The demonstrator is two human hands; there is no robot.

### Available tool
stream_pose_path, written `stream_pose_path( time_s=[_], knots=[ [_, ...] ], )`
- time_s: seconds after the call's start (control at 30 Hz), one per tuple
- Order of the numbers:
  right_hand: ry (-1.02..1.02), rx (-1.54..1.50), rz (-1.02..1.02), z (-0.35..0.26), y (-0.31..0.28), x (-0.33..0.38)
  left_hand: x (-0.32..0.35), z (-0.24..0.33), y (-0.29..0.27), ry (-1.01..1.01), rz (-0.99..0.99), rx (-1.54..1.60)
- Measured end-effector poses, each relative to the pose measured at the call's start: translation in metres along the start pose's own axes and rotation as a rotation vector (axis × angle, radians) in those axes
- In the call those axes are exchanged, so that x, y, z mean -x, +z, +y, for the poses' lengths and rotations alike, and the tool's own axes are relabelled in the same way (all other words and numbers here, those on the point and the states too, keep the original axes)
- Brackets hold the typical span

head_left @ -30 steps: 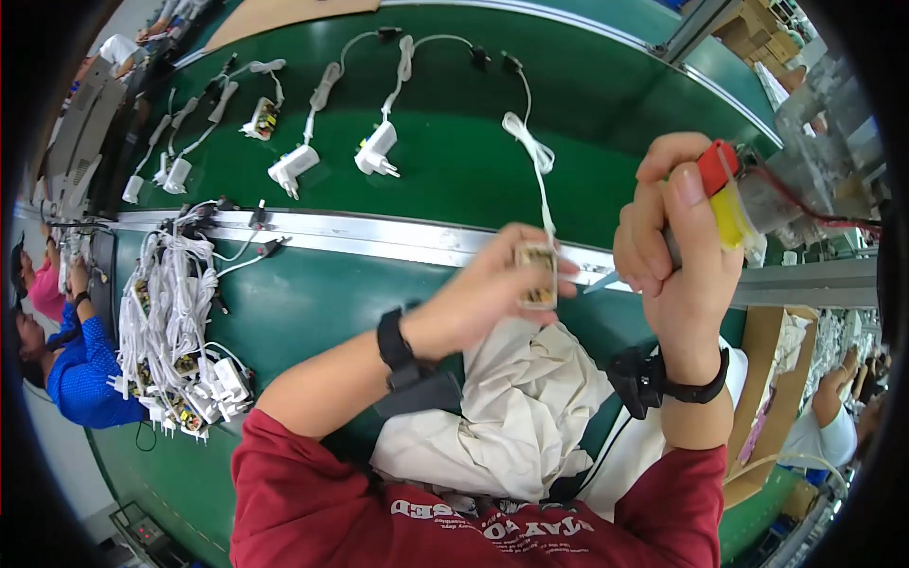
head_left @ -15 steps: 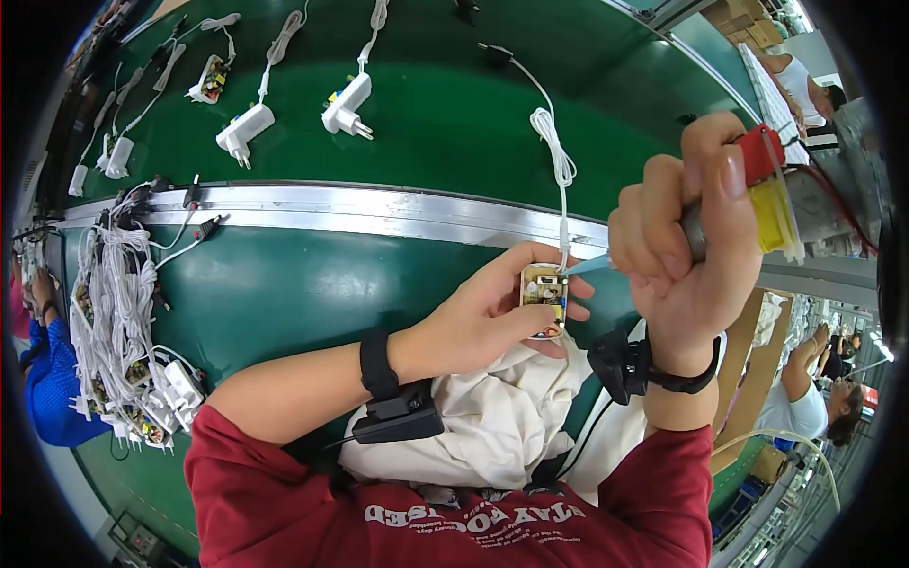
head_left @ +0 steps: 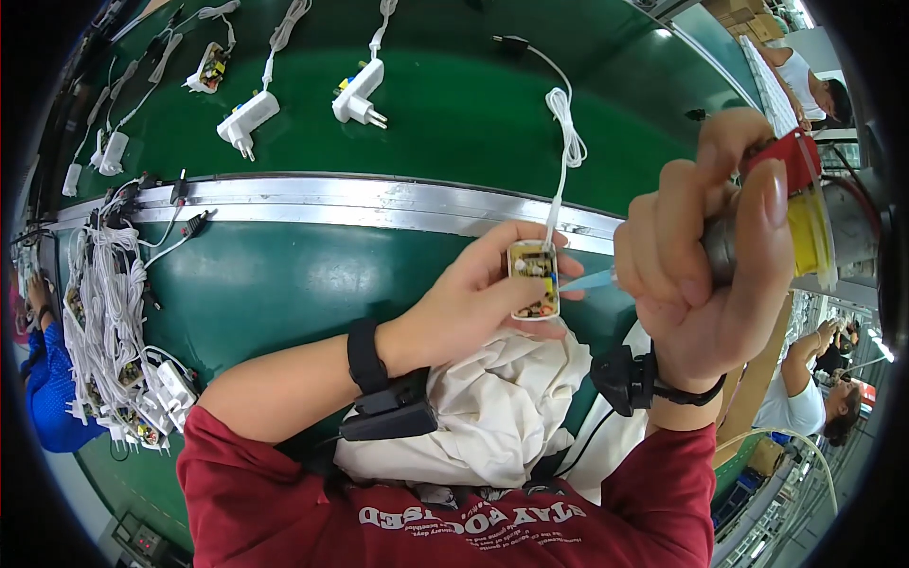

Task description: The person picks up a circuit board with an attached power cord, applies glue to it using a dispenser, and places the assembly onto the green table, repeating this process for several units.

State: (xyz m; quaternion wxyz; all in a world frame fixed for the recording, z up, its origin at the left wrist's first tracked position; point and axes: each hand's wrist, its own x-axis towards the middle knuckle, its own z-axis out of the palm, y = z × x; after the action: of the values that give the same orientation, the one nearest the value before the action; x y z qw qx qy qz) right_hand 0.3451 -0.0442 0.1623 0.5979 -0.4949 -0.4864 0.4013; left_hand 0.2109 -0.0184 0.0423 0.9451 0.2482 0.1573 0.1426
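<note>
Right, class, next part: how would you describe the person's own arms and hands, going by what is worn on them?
Both sleeves are short and dark red. The left wrist has a wide black strap with a black box-like device; the right has a black band with a bulky black device. Left hand and right hand are gloveless.

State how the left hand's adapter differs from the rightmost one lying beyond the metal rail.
The held adapter is gripped in the left hand; the lying adapter rests untouched. The held adapter shows its circuit board; the lying adapter shows mostly white casing. The lying adapter's two prongs show; the held adapter's do not. Both have white cords.
</note>
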Motion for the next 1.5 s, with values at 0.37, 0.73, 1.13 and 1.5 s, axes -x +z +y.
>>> stream_pose_path(
  time_s=[0.37,0.73,1.13,1.5],
  knots=[
    [0.009,0.050,-0.079,-0.001,-0.001,0.004,-0.002,0.007,-0.003,0.052,-0.025,0.082],
    [-0.002,-0.104,-0.022,0.002,0.008,0.008,-0.001,0.009,-0.004,0.024,-0.141,0.278],
    [-0.045,-0.114,-0.112,0.006,0.003,0.012,-0.001,0.006,-0.004,0.010,-0.178,0.320],
    [-0.003,-0.138,-0.043,0.003,-0.002,0.007,-0.066,0.025,-0.005,0.175,-0.113,0.131]
  ],
)
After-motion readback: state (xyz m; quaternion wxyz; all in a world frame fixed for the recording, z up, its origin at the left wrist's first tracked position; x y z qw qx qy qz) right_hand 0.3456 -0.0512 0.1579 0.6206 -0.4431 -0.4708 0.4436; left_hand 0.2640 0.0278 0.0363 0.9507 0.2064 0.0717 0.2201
